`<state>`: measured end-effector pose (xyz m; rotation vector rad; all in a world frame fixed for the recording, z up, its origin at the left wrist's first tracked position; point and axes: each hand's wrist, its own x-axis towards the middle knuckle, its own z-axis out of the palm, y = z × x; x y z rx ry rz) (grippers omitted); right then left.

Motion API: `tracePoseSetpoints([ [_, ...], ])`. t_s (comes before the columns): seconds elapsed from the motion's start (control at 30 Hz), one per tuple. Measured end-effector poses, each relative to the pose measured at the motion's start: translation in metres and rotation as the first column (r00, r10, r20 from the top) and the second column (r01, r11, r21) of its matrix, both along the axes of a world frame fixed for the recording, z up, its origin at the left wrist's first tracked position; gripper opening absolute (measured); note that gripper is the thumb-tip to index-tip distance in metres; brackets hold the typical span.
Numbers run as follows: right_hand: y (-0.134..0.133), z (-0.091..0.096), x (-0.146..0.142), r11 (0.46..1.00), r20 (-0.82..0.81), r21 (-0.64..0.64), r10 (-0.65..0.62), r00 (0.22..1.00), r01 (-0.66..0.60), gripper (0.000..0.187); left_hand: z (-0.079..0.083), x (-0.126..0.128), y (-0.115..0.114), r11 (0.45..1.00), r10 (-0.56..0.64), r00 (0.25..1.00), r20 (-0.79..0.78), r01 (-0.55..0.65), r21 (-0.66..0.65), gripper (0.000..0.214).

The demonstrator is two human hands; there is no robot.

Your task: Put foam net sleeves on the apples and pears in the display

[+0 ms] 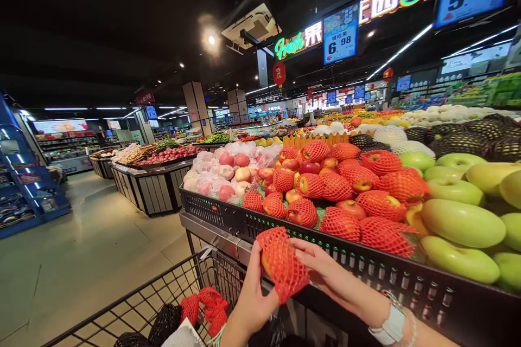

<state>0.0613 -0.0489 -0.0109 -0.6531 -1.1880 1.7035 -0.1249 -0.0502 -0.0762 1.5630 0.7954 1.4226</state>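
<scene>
In the head view, an apple in a red foam net (283, 263) is held up between my two hands, just in front of the fruit display. My left hand (252, 301) wraps its left side and underside, with the thumb below. The fingers of my right hand (319, 263) are bent against its right side. Behind it, red-netted apples (336, 187) are piled in a black slotted crate (345, 252). Below my left hand stands a black wire shopping cart (138, 301). Inside it lie red foam nets (209, 303), black netted items (165, 322) and a white object, partly cut off.
Green apples (456, 190) fill the crate's right side; pale wrapped apples (228, 173) fill its left. The display's metal edge (215, 233) runs between crate and cart. Another produce stand (152, 184) is farther left beyond the aisle floor (101, 244). Price screens (341, 35) hang overhead.
</scene>
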Motion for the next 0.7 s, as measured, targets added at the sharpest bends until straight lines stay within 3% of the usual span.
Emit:
tracePoseSetpoints([
  [0.07, -0.007, -0.001, -0.002, 0.997, -0.09, -0.065, -0.04, 0.995, 0.035, 0.045, 0.001, 0.004, 0.002, 1.0, 0.008, 0.991, 0.137, -0.009, 0.008, 0.07],
  [0.13, -0.009, -0.002, -0.002, 0.996, -0.157, -0.077, -0.056, 0.986, 0.044, 0.039, 0.005, 0.009, 0.006, 0.996, 0.089, 0.971, 0.22, -0.093, 0.009, 0.053],
  [0.2, -0.009, -0.004, -0.002, 0.997, -0.188, -0.071, -0.029, 0.982, 0.016, 0.035, 0.01, 0.01, 0.009, 0.966, 0.241, 0.941, 0.237, -0.257, 0.035, 0.044],
  [0.27, -0.009, -0.005, -0.002, 0.998, -0.186, -0.065, -0.02, 0.982, 0.008, 0.035, 0.015, 0.007, 0.008, 0.889, 0.389, 0.891, 0.234, -0.43, 0.159, 0.039],
  [0.33, -0.011, -0.006, -0.003, 0.997, -0.143, -0.064, -0.041, 0.989, 0.032, 0.038, 0.023, 0.002, 0.002, 0.78, 0.475, 0.867, 0.148, -0.493, 0.385, 0.055],
  [0.4, -0.013, -0.006, -0.005, 0.997, -0.081, -0.052, -0.06, 0.995, 0.056, 0.042, 0.033, -0.003, -0.008, 0.736, 0.493, 0.861, -0.127, -0.334, 0.589, 0.077],
  [0.47, -0.014, -0.007, -0.008, 0.998, -0.023, -0.008, -0.056, 0.998, 0.055, 0.045, 0.043, -0.005, -0.015, 0.795, 0.422, 0.793, -0.44, -0.09, 0.6, 0.085],
  [0.53, -0.013, -0.007, -0.01, 0.996, 0.043, 0.065, -0.069, 0.997, 0.066, 0.048, 0.047, -0.003, -0.017, 0.858, 0.308, 0.763, -0.567, 0.034, 0.512, 0.083],
  [0.6, -0.011, -0.007, -0.008, 0.98, 0.134, 0.17, -0.124, 0.983, 0.101, 0.051, 0.045, 0.002, -0.013, 0.88, 0.256, 0.831, -0.495, 0.011, 0.474, 0.081],
  [0.7, -0.005, -0.008, 0.001, 0.909, 0.212, 0.353, -0.307, 0.928, 0.221, 0.055, 0.033, 0.011, -0.003, 0.915, 0.242, 0.963, -0.115, -0.187, 0.357, 0.078],
])
